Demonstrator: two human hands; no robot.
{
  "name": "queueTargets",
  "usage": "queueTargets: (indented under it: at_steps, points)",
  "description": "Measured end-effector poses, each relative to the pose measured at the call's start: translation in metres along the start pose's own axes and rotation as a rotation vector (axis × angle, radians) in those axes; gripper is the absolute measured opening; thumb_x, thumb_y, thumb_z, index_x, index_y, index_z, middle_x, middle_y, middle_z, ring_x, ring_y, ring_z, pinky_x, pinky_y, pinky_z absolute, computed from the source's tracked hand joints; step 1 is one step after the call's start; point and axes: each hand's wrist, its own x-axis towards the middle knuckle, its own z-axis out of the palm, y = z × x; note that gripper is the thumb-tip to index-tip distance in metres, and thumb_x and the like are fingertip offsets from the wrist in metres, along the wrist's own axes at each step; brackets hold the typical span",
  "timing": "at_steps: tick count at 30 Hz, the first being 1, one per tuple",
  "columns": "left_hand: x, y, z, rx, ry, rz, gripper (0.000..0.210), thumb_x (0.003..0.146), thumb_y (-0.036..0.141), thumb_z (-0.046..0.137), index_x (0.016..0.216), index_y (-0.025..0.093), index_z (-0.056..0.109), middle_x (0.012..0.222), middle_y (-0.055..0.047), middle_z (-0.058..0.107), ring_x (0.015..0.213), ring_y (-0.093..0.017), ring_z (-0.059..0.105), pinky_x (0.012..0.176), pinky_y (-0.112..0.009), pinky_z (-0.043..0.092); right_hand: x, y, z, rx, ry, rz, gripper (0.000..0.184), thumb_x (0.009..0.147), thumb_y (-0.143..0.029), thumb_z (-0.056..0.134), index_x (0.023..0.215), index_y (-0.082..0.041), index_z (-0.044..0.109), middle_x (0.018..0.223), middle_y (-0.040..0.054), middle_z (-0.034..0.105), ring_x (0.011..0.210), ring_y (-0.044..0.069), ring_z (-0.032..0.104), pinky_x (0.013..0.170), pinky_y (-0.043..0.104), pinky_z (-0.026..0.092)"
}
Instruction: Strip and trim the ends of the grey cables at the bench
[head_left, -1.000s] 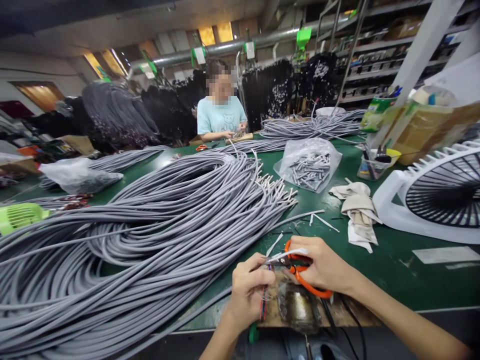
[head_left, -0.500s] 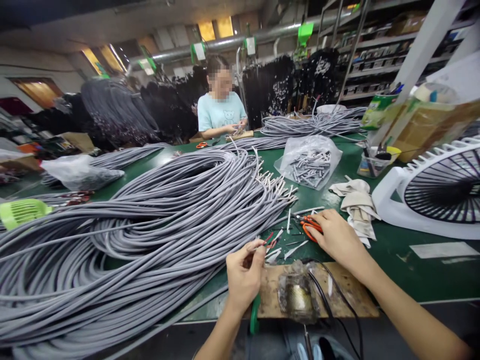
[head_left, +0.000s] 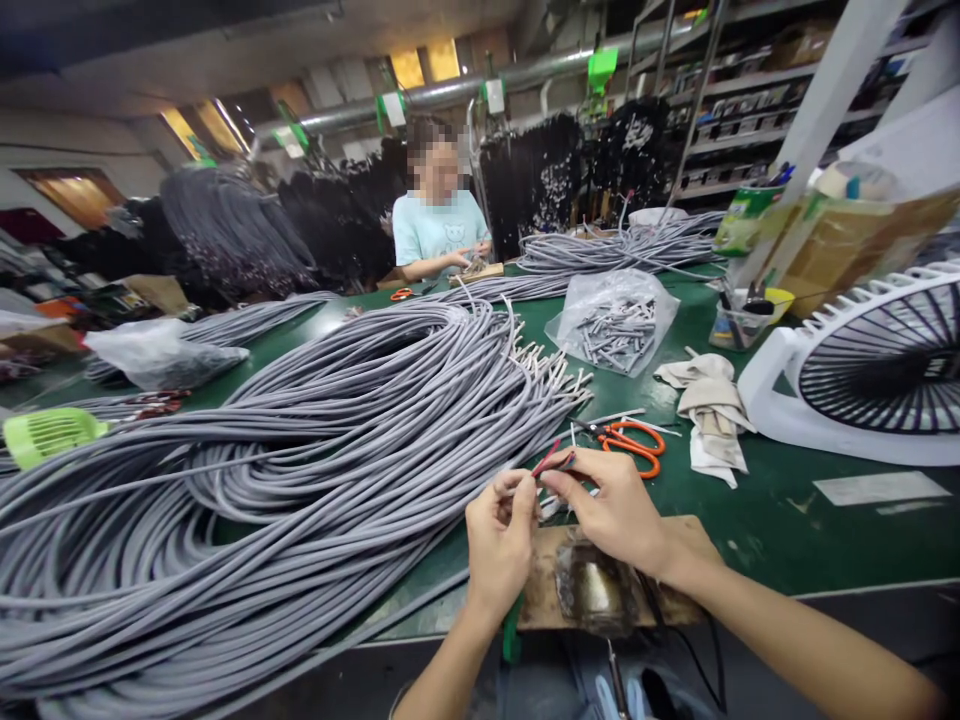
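Observation:
My left hand [head_left: 501,535] is closed in a pinch at the end of a grey cable, where thin coloured wires [head_left: 547,456] stick out, a red one clearest. Close against it, my right hand [head_left: 611,505] pinches the same wires between thumb and fingers. Orange-handled scissors [head_left: 634,447] lie on the table just beyond my right hand. A large coil of grey cables [head_left: 360,470] spreads to the left, its pale cut ends facing my hands. Below my hands sits a wooden board [head_left: 544,590] with a dark, metallic-looking block [head_left: 596,585] on it.
A clear bag of grey offcuts [head_left: 619,325] lies behind the scissors, with a crumpled cloth [head_left: 709,400] to its right. A white fan [head_left: 862,370] stands at the right. Across the green table [head_left: 780,520], another person [head_left: 442,230] handles small parts.
My right hand has let go of the orange-handled scissors, leaving them on the table. It has moved left to my left hand and taken hold of the wires.

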Motion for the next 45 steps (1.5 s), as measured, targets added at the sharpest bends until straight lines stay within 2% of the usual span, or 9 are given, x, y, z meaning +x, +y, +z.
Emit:
queueTargets:
  at_steps: [5, 13, 17, 20, 23, 27, 36, 41, 45]
  points:
    - [0.010, 0.012, 0.016, 0.003, 0.079, 0.000, 0.033, 0.074, 0.038, 0.064, 0.095, 0.015, 0.057, 0.052, 0.008, 0.034, 0.044, -0.005, 0.030, 0.041, -0.017, 0.026, 0.005, 0.007, -0.006, 0.234, -0.058, 0.176, 0.020, 0.081, -0.030, 0.053, 0.077, -0.015, 0.066, 0.062, 0.0020, 0.062, 0.053, 0.012, 0.053, 0.049, 0.022, 0.042]
    - [0.012, 0.008, 0.011, -0.310, 0.138, -0.157, 0.030, 0.074, 0.043, 0.062, 0.075, 0.014, 0.053, 0.060, 0.003, 0.046, 0.043, -0.003, 0.037, 0.036, -0.013, 0.021, 0.006, 0.012, -0.004, 0.415, -0.092, 0.345, 0.021, 0.072, -0.034, 0.062, 0.070, -0.014, 0.065, 0.055, -0.0010, 0.055, 0.048, 0.008, 0.046, 0.045, 0.020, 0.037]
    - [0.010, 0.013, 0.004, -0.455, -0.046, -0.210, 0.027, 0.068, 0.037, 0.063, 0.072, 0.016, 0.047, 0.056, 0.003, 0.046, 0.042, -0.003, 0.032, 0.036, -0.014, 0.019, 0.011, 0.019, -0.002, 0.510, -0.232, 0.544, 0.024, 0.068, -0.036, 0.062, 0.061, -0.013, 0.059, 0.045, -0.0047, 0.046, 0.040, 0.006, 0.038, 0.039, 0.018, 0.030]
    - [0.008, 0.014, 0.001, -0.480, -0.197, -0.278, 0.023, 0.066, 0.026, 0.063, 0.078, 0.017, 0.045, 0.059, 0.003, 0.049, 0.041, -0.002, 0.027, 0.037, -0.014, 0.016, 0.011, 0.031, -0.012, 0.327, -0.328, 0.519, 0.024, 0.073, -0.036, 0.056, 0.064, -0.013, 0.061, 0.048, -0.0025, 0.052, 0.043, 0.008, 0.044, 0.044, 0.020, 0.036]
    - [0.008, 0.010, -0.002, -0.361, -0.233, -0.305, 0.021, 0.072, 0.022, 0.060, 0.088, 0.017, 0.046, 0.062, 0.004, 0.049, 0.042, -0.002, 0.030, 0.037, -0.013, 0.017, 0.007, 0.044, -0.034, -0.350, -0.218, 0.336, 0.025, 0.083, -0.030, 0.046, 0.083, -0.014, 0.064, 0.076, 0.0068, 0.066, 0.069, 0.015, 0.059, 0.065, 0.026, 0.044]
    - [0.011, 0.002, -0.011, -0.216, -0.159, -0.208, 0.018, 0.078, 0.021, 0.057, 0.095, 0.017, 0.050, 0.066, 0.003, 0.049, 0.050, -0.004, 0.041, 0.042, -0.014, 0.031, 0.002, 0.058, -0.058, -0.973, -0.255, 0.326, 0.025, 0.076, -0.013, 0.047, 0.096, -0.011, 0.061, 0.091, 0.0143, 0.065, 0.086, 0.024, 0.060, 0.072, 0.031, 0.042]
    - [0.008, -0.011, -0.023, -0.160, -0.058, 0.090, 0.009, 0.081, 0.021, 0.057, 0.081, 0.019, 0.049, 0.072, 0.002, 0.054, 0.050, -0.005, 0.046, 0.048, -0.017, 0.037, 0.010, 0.084, -0.083, -0.984, -0.334, 0.378, 0.011, 0.064, -0.012, 0.051, 0.071, -0.013, 0.061, 0.073, 0.0104, 0.063, 0.067, 0.020, 0.059, 0.056, 0.025, 0.037]
    - [0.006, -0.010, -0.021, -0.126, -0.022, 0.295, 0.006, 0.083, 0.019, 0.054, 0.077, 0.018, 0.052, 0.066, 0.003, 0.050, 0.052, -0.007, 0.047, 0.059, -0.023, 0.043, -0.005, 0.066, -0.077, -0.564, -0.217, 0.242, 0.016, 0.071, -0.016, 0.049, 0.084, -0.015, 0.058, 0.081, 0.0043, 0.062, 0.067, 0.014, 0.056, 0.062, 0.023, 0.042]
    - [0.006, -0.008, -0.021, -0.043, -0.009, 0.452, 0.012, 0.082, 0.016, 0.052, 0.070, 0.017, 0.054, 0.066, 0.001, 0.047, 0.059, -0.010, 0.049, 0.065, -0.028, 0.043, -0.013, 0.039, -0.055, -0.238, -0.270, 0.074, 0.016, 0.070, -0.023, 0.060, 0.084, -0.017, 0.055, 0.079, 0.0010, 0.056, 0.066, 0.012, 0.050, 0.062, 0.023, 0.042]
